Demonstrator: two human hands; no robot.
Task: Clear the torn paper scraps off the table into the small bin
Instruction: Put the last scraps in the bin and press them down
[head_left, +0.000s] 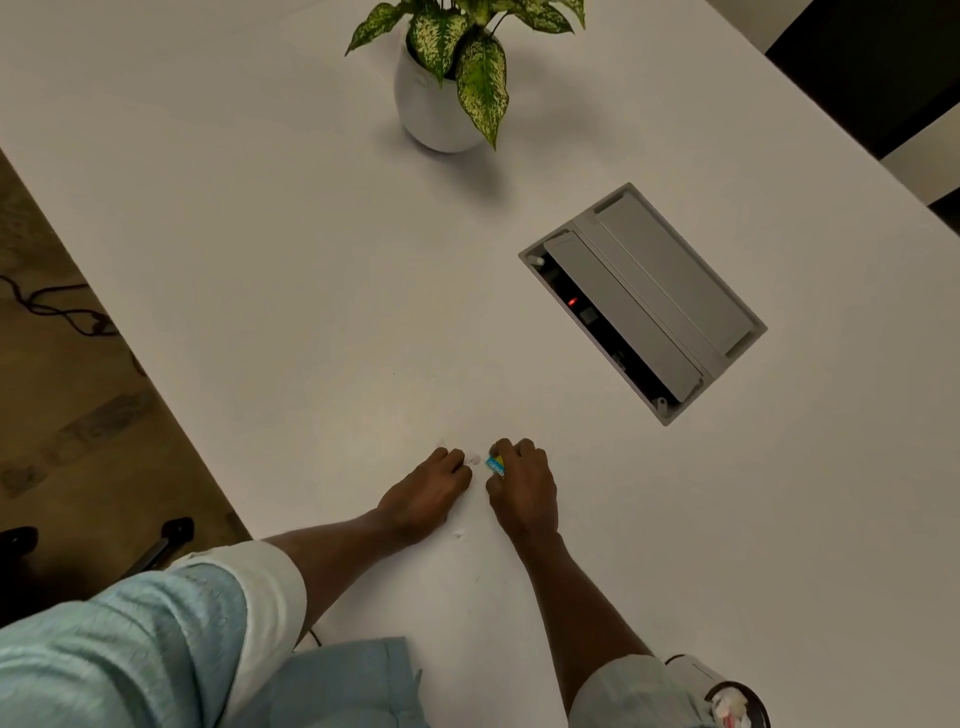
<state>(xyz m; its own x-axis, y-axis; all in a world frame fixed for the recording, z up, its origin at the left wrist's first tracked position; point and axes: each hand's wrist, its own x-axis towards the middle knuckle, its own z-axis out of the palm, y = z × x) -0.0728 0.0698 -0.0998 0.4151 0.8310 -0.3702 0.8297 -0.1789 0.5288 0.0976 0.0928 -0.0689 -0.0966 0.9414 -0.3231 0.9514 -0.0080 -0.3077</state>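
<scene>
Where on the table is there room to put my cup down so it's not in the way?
The widest bare patch of table is left of the potted plant, up to the left edge. Another lies between the plant and the outlet box. It is crowded near the left hand and right hand, among the paper scraps, and by the small bin.

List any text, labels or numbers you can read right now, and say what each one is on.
Blue and yellow scrap in the right hand: white lettering, too small and blurred to read.
Power box set into the table: a red light, no readable marking.
Small bin, plant pot, white scraps by the left hand: no text visible.
</scene>
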